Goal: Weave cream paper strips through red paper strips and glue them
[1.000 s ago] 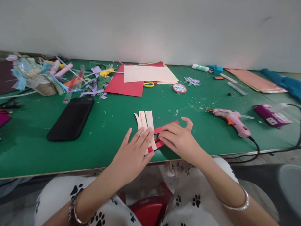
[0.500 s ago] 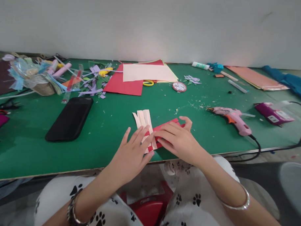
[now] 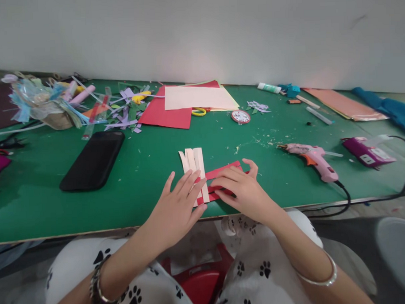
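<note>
Several cream paper strips (image 3: 198, 159) stand crosswise over red paper strips (image 3: 223, 170), woven together near the table's front edge. My left hand (image 3: 178, 206) lies over the woven part with its fingers spread, pressing the strips against the table. My right hand (image 3: 242, 188) rests on the red strips to the right, fingers bent but apart, the index finger near the last cream strip. What lies under the right palm is hidden. The red strips' free ends reach out to the right beneath that hand.
A black phone (image 3: 93, 161) lies to the left, a pink glue gun (image 3: 312, 157) with its cable to the right. Behind are red card sheets (image 3: 168, 115), a cream sheet (image 3: 197, 97), yellow-handled scissors (image 3: 199, 111), a round tin (image 3: 241, 117) and purple paper scraps (image 3: 124, 112).
My right hand's fingers have drawn slightly right, away from the last cream strip, showing more of the red strips. My left hand stays in place on the weave.
</note>
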Demonstrator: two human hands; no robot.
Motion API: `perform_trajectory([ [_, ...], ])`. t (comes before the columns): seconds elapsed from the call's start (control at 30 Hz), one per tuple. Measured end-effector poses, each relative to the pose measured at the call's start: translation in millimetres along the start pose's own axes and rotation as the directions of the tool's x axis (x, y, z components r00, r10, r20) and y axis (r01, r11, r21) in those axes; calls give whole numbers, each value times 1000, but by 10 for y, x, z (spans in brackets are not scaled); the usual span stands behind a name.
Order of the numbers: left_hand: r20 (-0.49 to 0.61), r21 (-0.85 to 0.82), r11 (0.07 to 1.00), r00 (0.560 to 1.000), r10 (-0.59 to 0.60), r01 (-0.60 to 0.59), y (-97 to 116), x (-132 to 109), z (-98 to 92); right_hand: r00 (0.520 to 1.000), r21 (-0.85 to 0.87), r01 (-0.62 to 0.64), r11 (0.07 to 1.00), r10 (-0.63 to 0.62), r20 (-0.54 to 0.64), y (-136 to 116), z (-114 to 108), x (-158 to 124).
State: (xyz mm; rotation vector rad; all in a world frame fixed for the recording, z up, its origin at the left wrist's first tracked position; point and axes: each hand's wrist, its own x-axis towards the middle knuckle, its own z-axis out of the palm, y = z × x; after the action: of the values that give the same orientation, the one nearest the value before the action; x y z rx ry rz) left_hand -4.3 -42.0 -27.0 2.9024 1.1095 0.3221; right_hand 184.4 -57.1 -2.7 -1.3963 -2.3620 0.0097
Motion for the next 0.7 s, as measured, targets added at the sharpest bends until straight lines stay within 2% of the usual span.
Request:
perform_trajectory([
  [0.37,14,17,998,998,-59,59,22,-4,-48,997,289,-21,957,-2,78,81,36,1],
  [0.53,-5,-45,996,997,-75,75,13,75,-95,1000,293,-13,956,9,14,64,95,-21],
  [0.63,-45,-18,995,994,-100,99,28,151,-80,1000,290,-3,957,0,9,54,96,-35],
  [0.7,-33,9,996,995,-90,90,37,188,-54,1000,289,-10,957,5,19,49,80,-42],
])
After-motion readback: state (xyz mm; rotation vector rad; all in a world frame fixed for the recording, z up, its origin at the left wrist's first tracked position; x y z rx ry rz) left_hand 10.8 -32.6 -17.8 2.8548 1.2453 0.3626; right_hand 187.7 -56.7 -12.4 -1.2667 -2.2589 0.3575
